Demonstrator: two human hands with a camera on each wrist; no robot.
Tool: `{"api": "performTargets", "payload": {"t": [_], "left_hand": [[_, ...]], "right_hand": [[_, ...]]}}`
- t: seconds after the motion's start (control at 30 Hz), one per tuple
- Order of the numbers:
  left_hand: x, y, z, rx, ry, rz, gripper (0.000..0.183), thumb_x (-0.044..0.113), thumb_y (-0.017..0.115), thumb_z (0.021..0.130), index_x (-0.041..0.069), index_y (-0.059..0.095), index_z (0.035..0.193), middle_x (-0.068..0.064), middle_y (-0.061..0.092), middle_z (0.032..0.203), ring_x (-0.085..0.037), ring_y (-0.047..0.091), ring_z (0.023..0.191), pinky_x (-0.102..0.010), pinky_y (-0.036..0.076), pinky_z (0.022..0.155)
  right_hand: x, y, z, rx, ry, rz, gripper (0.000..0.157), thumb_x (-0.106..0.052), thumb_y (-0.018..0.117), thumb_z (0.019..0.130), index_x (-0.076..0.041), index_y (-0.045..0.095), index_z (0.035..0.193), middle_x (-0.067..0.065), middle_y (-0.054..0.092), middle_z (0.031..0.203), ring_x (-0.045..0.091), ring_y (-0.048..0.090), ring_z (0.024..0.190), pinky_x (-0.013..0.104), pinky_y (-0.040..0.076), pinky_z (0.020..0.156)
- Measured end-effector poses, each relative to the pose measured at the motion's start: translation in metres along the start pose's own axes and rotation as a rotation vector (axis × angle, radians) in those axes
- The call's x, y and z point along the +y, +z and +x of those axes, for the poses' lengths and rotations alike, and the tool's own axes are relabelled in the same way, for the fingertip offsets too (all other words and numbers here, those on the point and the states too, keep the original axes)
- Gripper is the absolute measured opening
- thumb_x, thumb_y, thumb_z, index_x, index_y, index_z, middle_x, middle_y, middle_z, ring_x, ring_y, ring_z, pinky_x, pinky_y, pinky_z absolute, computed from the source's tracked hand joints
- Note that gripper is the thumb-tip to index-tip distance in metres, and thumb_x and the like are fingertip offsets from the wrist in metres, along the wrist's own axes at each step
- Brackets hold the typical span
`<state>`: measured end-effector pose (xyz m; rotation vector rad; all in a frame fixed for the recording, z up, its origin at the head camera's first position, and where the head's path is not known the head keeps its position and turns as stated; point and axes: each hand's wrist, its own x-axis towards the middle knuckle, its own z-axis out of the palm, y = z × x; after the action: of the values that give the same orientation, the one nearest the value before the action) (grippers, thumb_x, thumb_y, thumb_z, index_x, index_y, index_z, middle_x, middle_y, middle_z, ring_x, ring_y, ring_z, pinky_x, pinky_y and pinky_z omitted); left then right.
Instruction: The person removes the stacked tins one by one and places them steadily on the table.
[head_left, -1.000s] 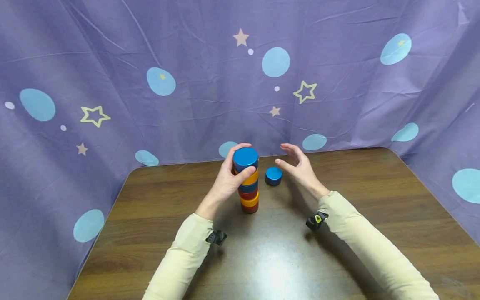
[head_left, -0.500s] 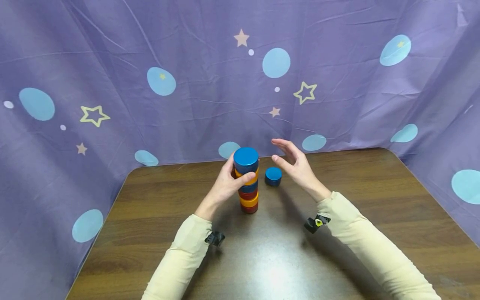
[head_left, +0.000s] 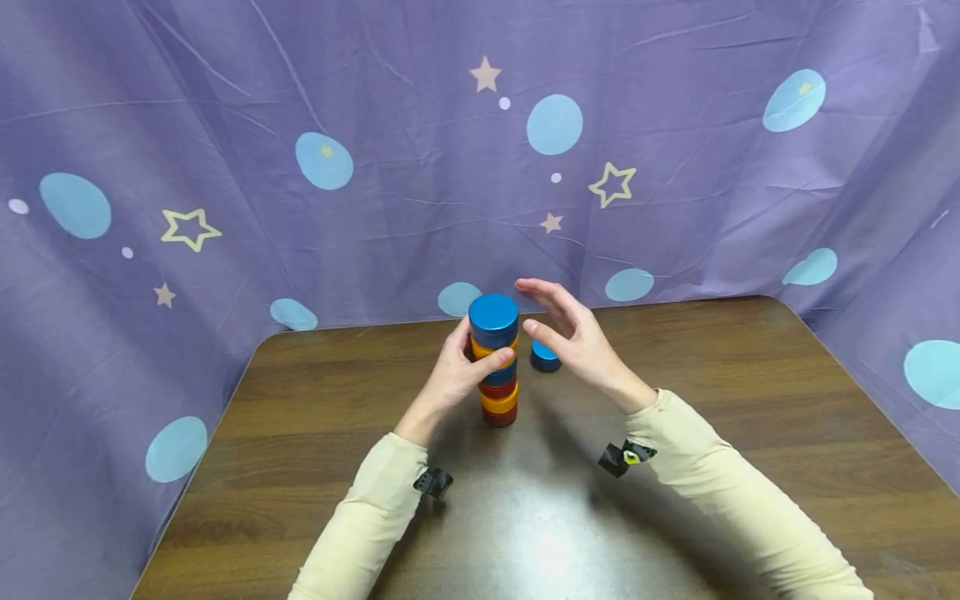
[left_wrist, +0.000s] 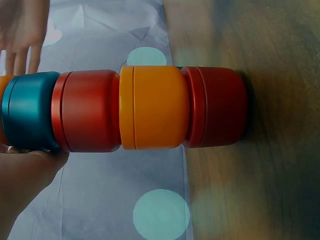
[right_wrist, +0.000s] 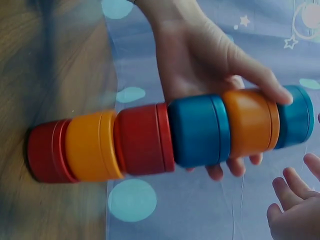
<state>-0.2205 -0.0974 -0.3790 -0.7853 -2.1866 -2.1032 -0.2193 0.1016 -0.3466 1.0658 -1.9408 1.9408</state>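
A tall stack of small round lidded tins (head_left: 498, 385) stands upright on the table. From the base up, it runs red, orange, red, blue, orange, and a blue tin (head_left: 493, 320) on top. My left hand (head_left: 450, 371) grips the upper part of the stack; its thumb lies across the orange tin (right_wrist: 250, 122) under the top one and its fingers wrap behind. My right hand (head_left: 573, 337) hovers just right of the top, fingers spread and slightly bent, touching nothing. Behind it, a loose blue tin (head_left: 545, 358) sits on the table, partly hidden by that hand.
The brown wooden table (head_left: 315, 483) has its far edge close behind the stack. Beyond it hangs a purple curtain (head_left: 405, 167) with stars and light-blue spots. A small black camera is strapped to each wrist.
My right hand has moved left toward the top of the stack and now covers part of the loose blue tin. The left hand has slid slightly lower on the stack.
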Motion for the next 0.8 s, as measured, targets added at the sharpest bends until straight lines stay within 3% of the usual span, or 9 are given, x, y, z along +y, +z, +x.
{"api": "performTargets", "payload": {"t": [0.13,0.3,0.53,0.8], "left_hand": [[-0.001,0.002,-0.001,0.004,0.001,-0.025,0.079,0.049,0.075,0.080,0.001,0.046,0.136,-0.018,0.057,0.120,-0.027,0.056,0.101,-0.041,0.044,0.092],[-0.001,0.003,-0.003,0.005,-0.004,-0.034,0.067,0.034,0.073,0.087,0.000,0.044,0.138,-0.019,0.055,0.123,-0.030,0.055,0.104,-0.043,0.042,0.096],[-0.003,0.004,-0.003,0.007,-0.021,-0.030,0.095,0.062,0.072,0.074,0.002,0.039,0.141,-0.019,0.053,0.125,-0.030,0.053,0.106,-0.045,0.041,0.097],[-0.004,0.005,-0.003,-0.004,-0.031,-0.045,0.098,0.064,0.071,0.072,0.004,0.037,0.142,-0.019,0.052,0.126,-0.031,0.052,0.107,-0.046,0.041,0.097]], "right_hand": [[-0.003,0.006,0.002,-0.024,-0.030,0.001,0.048,0.000,0.061,0.092,0.006,0.045,0.137,0.017,0.048,0.139,0.029,0.043,0.130,0.041,0.032,0.107],[-0.004,0.013,0.003,-0.055,-0.006,0.027,0.051,-0.002,0.062,0.092,0.003,0.044,0.139,0.017,0.046,0.141,0.027,0.043,0.130,0.043,0.030,0.108],[-0.003,0.018,0.004,-0.065,0.022,0.031,0.053,-0.004,0.064,0.091,0.000,0.044,0.140,0.011,0.045,0.143,0.024,0.043,0.131,0.039,0.029,0.109],[-0.002,0.020,0.004,-0.056,0.057,0.002,0.056,-0.011,0.066,0.092,-0.001,0.043,0.142,0.009,0.045,0.143,0.022,0.045,0.129,0.037,0.031,0.108]]}}
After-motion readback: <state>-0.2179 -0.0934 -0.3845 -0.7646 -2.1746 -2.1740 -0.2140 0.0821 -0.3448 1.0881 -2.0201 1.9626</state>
